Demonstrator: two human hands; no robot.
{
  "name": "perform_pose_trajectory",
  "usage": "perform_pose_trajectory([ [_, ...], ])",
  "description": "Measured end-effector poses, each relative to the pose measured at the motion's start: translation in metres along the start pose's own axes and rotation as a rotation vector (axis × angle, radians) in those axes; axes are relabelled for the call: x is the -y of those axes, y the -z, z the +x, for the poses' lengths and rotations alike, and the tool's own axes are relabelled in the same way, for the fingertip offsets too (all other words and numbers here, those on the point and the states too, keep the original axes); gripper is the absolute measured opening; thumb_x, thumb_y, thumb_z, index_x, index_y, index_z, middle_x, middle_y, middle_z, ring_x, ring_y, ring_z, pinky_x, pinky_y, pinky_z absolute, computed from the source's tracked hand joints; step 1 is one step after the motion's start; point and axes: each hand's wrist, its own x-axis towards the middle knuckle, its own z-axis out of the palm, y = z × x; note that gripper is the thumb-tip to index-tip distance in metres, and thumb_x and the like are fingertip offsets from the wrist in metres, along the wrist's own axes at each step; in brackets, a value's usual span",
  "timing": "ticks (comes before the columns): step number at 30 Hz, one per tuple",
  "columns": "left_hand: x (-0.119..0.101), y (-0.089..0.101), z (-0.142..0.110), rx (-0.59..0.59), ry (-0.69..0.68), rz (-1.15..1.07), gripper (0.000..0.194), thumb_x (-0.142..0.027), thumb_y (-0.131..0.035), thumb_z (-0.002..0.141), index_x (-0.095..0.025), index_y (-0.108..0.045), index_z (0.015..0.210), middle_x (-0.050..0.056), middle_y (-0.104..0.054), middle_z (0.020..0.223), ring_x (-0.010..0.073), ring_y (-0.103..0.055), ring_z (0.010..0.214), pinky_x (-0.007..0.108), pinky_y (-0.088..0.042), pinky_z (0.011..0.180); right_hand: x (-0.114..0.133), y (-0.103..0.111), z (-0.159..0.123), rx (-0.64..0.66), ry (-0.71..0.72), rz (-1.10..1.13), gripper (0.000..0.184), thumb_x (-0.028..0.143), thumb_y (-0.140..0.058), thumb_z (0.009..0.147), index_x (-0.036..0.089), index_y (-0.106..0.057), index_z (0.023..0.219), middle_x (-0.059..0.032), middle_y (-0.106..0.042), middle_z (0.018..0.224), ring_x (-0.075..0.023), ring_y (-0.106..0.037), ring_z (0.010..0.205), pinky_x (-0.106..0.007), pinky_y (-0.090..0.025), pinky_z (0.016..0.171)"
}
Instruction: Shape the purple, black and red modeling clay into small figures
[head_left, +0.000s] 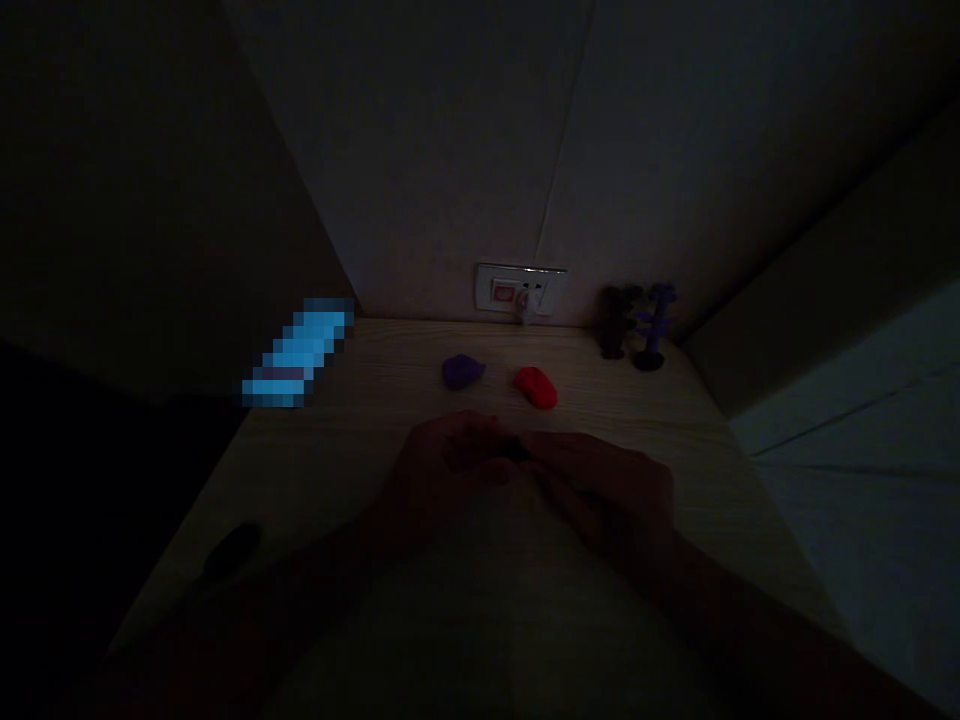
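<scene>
In dim light, my left hand (450,455) and my right hand (607,480) meet over the middle of the wooden tabletop. Between their fingertips is a small dark lump (515,450), pinched from both sides; its kind is hard to make out. Just beyond the fingers lie two soft-looking lumps resembling modelling clay: a purple lump (462,371) towards the left and a bright red lump (536,387) towards the right. Neither hand touches these two.
A dark figure (618,320) and a purple figure on a dark base (651,330) stand at the back right. A wall socket (521,289) with a plug is behind. At left glows a blurred-out blue screen (300,350). A dark oval object (232,550) lies near my left forearm.
</scene>
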Motion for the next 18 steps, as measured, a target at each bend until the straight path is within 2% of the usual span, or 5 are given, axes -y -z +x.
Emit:
perform_pose_trajectory([
  [7,-0.0003,-0.0011,-0.0001,0.030,0.021,-0.044,0.027,-0.021,-0.093,0.067,-0.019,-0.073,0.085,0.004,-0.085,0.091,0.0231,-0.082,0.085,0.035,-0.066,0.083,0.0049,-0.0022,-0.0006,-0.089,-0.060,-0.029,0.018,0.022,-0.080,0.094,0.028,-0.082,0.110,-0.0021,-0.086,0.098,-0.0217,-0.084,0.074,-0.030,-0.073,0.071],
  [9,-0.0002,-0.0003,-0.0001,0.033,0.017,-0.037,0.026,-0.020,-0.093,0.067,-0.019,-0.074,0.084,0.003,-0.084,0.089,0.0219,-0.081,0.083,0.033,-0.066,0.080,0.0047,-0.0027,0.0006,-0.082,-0.062,-0.007,0.018,0.021,-0.080,0.094,0.028,-0.081,0.110,-0.0028,-0.086,0.098,-0.0213,-0.083,0.072,-0.030,-0.073,0.069],
  [14,-0.0014,0.0006,-0.0007,-0.005,0.015,-0.004,0.023,-0.021,-0.092,0.067,-0.019,-0.075,0.083,0.003,-0.084,0.086,0.0220,-0.080,0.079,0.034,-0.066,0.077,0.0030,-0.0016,0.0053,-0.025,-0.034,0.075,0.022,0.011,-0.073,0.094,0.021,-0.080,0.112,-0.0077,-0.085,0.101,-0.0209,-0.083,0.084,-0.029,-0.070,0.074],
  [18,-0.0015,0.0005,-0.0014,0.000,-0.021,0.022,0.021,-0.022,-0.091,0.069,-0.019,-0.078,0.085,0.004,-0.084,0.088,0.0223,-0.080,0.083,0.034,-0.065,0.081,0.0015,-0.0004,0.0080,-0.008,-0.095,0.096,0.020,0.008,-0.070,0.093,0.019,-0.079,0.107,-0.0050,-0.082,0.089,-0.0143,-0.074,0.066,-0.023,-0.062,0.062],
])
